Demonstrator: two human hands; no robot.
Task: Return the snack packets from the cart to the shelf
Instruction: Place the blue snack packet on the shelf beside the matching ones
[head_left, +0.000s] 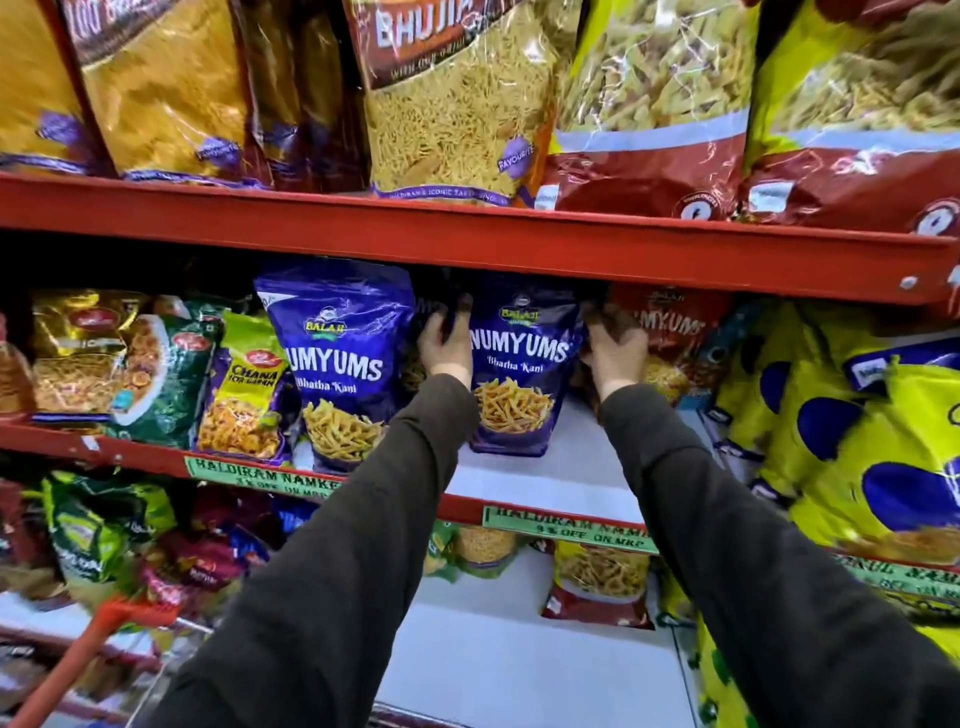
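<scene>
On middle shelf (545, 467): blue Numyums packet (522, 374) stood upright, beside matching packet (337, 358).
Left hand (447, 340): grip closed on packet's left edge.
Right hand (615, 348): grip closed on its right edge.
Cart handle (78, 660): seen lower left.

Green discount strip (265, 480) — dark printed lettering, second green strip (569, 530) further right, large Bhujia bag (452, 98) above — clear-fronted

The left hand's fingers (451, 317) are disappearing into shadow behind the blue packet (522, 364) under the upper shelf (467, 239). The cart (78, 660) is showing only a blurred orange handle at the bottom left corner. The shelf-edge labels (566, 530) are blurring, half covered by sleeves.
</scene>
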